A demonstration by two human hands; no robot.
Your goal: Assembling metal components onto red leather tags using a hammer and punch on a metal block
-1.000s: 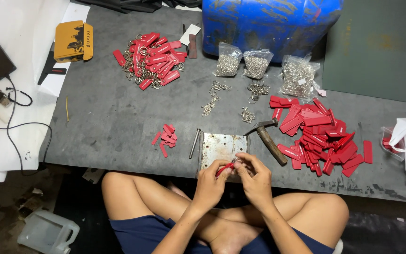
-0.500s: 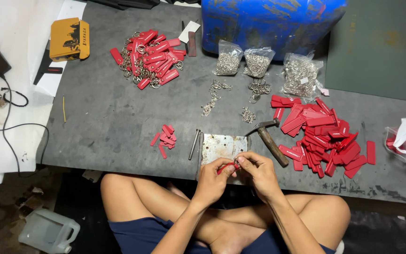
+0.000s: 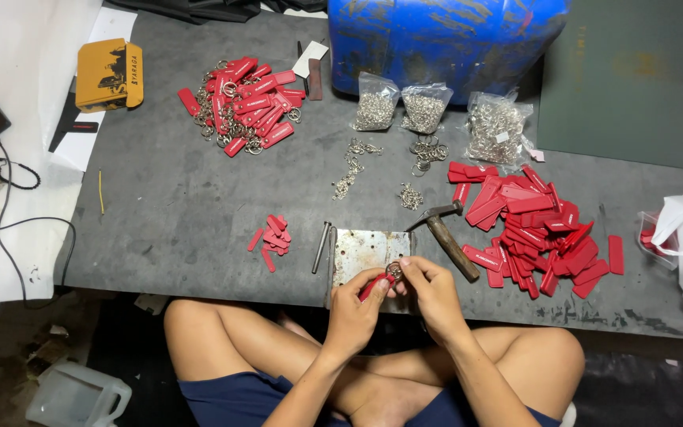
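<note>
Grey worktop (image 3: 183, 198) is filling up: finished key tags (image 3: 243, 103) are piling at the far edge, loose red tags (image 3: 535, 229) waiting right; at the near edge our left hand (image 3: 353, 312) is pinching a red tag (image 3: 371, 286), right hand (image 3: 428, 292) fingers closing on its ring (image 3: 394, 271)

Big blue barrel (image 3: 444, 35) at the far edge, hammer (image 3: 446, 235) near the middle, yellow box (image 3: 109, 75) far left.

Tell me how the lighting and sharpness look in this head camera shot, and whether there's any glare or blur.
Head view: even, soft light on the grey tabletop, only faint shadows; slight sheen on the blue plastic drum; white sheet at the left nearly overexposed; both hands and the red tag they hold look sharp; floor below dark.
</note>
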